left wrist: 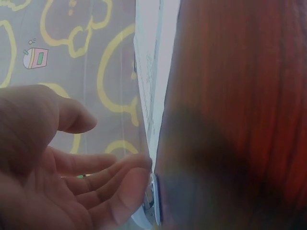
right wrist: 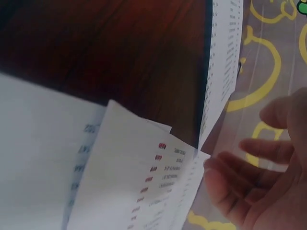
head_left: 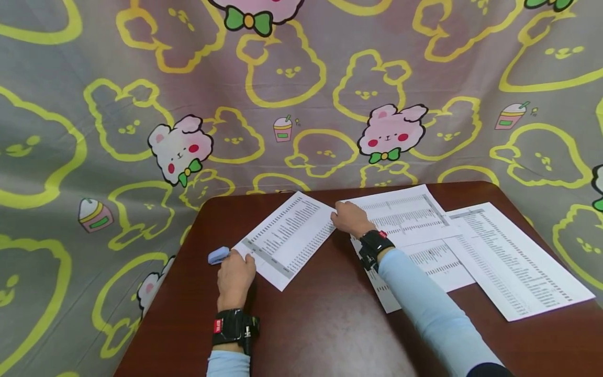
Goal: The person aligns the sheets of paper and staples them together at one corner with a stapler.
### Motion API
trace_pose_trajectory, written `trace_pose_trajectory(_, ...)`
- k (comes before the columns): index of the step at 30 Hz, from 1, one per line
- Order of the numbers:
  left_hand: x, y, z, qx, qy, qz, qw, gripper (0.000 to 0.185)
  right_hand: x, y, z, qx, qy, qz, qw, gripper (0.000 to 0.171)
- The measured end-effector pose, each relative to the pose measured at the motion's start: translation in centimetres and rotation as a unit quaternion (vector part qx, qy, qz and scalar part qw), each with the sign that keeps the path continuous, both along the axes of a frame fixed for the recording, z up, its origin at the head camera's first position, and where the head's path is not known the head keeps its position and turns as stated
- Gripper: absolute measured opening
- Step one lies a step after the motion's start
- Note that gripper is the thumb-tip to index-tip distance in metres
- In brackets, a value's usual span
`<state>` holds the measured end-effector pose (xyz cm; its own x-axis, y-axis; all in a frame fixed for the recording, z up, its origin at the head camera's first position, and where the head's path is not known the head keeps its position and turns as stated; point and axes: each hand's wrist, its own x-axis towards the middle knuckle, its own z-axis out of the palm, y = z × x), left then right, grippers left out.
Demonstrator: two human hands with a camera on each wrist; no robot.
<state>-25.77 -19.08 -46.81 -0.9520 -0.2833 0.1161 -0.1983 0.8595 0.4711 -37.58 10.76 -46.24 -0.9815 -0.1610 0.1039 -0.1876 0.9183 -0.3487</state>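
Observation:
A printed sheet (head_left: 287, 238) lies slanted on the left of the table. By its lower-left corner is my left hand (head_left: 235, 275), fingers loosely bent and thumb apart. In the left wrist view its fingertips (left wrist: 139, 172) are right at the sheet's corner and a small light-blue stapler (left wrist: 152, 206). The stapler (head_left: 219, 255) lies just left of that hand in the head view. My right hand (head_left: 350, 217) is over the left corner of another printed sheet (head_left: 400, 207). In the right wrist view its fingers are relaxed, fingertips (right wrist: 213, 165) at the paper's edge, thumb apart.
Under the right forearm a further printed sheet (head_left: 443, 267) lies partly covered. Another printed sheet (head_left: 523, 267) lies at the right, overlapping these papers. The brown table (head_left: 325, 324) ends at the back against a patterned cloth (head_left: 320, 78).

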Motion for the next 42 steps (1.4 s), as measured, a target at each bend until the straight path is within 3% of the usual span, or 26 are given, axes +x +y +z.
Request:
trace_pose_trajectory(5, 0.0, 0.1, -0.3, 0.003, -0.017, 0.006, 0.9998, 0.047, -0.6, 0.0, -0.6, -0.008, -0.023, -0.05, 0.998, 0.032)
trace_pose_trajectory(12, -0.4, -0.2, -0.8, 0.028, -0.028, 0.019, 0.999, 0.047, -1.6, -0.3, -1.4, -0.024, -0.019, -0.053, 0.998, 0.033)
trace_pose_trajectory(17, -0.6, -0.2, -1.0, 0.043, -0.012, 0.035, 0.9984, 0.043, -1.9, -0.2, -1.7, -0.015, -0.009, -0.059, 0.998, 0.034)
trace_pose_trajectory(23, -0.5, -0.2, -1.6, 0.047, 0.001, 0.033, 0.9984, 0.038, -2.5, 0.4, -2.7, -0.007, 0.008, -0.064, 0.998, 0.039)
trace_pose_trajectory(27, -0.6, -0.2, -1.7, 0.053, 0.001, 0.033, 0.998, 0.037, -2.9, 0.7, -3.2, -0.013, 0.031, -0.064, 0.997, 0.034)
trace_pose_trajectory(32, -0.7, -0.2, -1.6, 0.058, -0.003, 0.034, 0.9977, 0.038, -3.1, 0.8, -3.1, -0.022, 0.022, -0.067, 0.997, 0.036)
trace_pose_trajectory(37, -0.7, -0.4, -1.6, 0.079, -0.034, 0.04, 0.9955, 0.039, -3.0, 0.6, -3.1, -0.024, -0.01, -0.067, 0.997, 0.039)
trace_pose_trajectory(42, -0.8, -0.7, -1.3, 0.136, -0.066, 0.036, 0.9878, 0.037, -3.2, 0.2, -3.2, -0.024, -0.015, -0.069, 0.997, 0.039)
